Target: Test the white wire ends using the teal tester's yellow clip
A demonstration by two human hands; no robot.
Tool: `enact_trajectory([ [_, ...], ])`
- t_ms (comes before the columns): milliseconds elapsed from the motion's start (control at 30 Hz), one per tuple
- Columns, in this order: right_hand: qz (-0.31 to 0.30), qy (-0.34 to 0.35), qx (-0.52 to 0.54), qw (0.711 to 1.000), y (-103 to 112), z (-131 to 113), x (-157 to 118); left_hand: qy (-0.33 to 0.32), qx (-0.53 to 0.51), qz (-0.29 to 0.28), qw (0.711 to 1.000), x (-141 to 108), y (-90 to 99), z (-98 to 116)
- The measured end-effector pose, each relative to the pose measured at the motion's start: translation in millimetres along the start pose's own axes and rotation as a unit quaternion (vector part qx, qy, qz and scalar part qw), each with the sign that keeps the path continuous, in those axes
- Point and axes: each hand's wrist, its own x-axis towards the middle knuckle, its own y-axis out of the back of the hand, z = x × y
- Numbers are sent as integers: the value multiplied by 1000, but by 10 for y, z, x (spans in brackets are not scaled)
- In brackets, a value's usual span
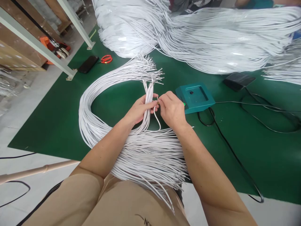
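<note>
- A fan of white wires point(150, 157) spilled across the person's lap, its far ends curling away over the green surface point(58, 125).
- The left hand point(138, 110) was clenched around a small upright bunch of wires point(148, 94), long axis running away from the body.
- The right hand point(171, 110), just beside it, pinched a single wire point(157, 117) at its tip, fingers touching the left thumb.
- Beyond the right hand sat a teal box point(195, 97); farther off lay scissors point(106, 58) and heaped wire bundles point(211, 37).
</note>
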Motion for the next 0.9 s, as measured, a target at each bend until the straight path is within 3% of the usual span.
enact_trajectory([
  [100, -51, 67, -102, 991, 12, 34, 16, 14, -4, 7, 1000, 19, 41, 9],
  [233, -81, 65, -149, 983, 66, 147, 123, 3, 39, 13, 999, 39, 101, 1],
  [400, -211, 67, -196, 955, 145, 251, 315, -26, 121, 34, 992, 65, 156, -30],
  [467, -234, 64, -211, 947, 163, 261, 364, -24, 150, 46, 987, 73, 170, -39],
  [900, -192, 42, -201, 960, 89, 334, 343, -10, 342, 99, 934, 179, 211, -148],
])
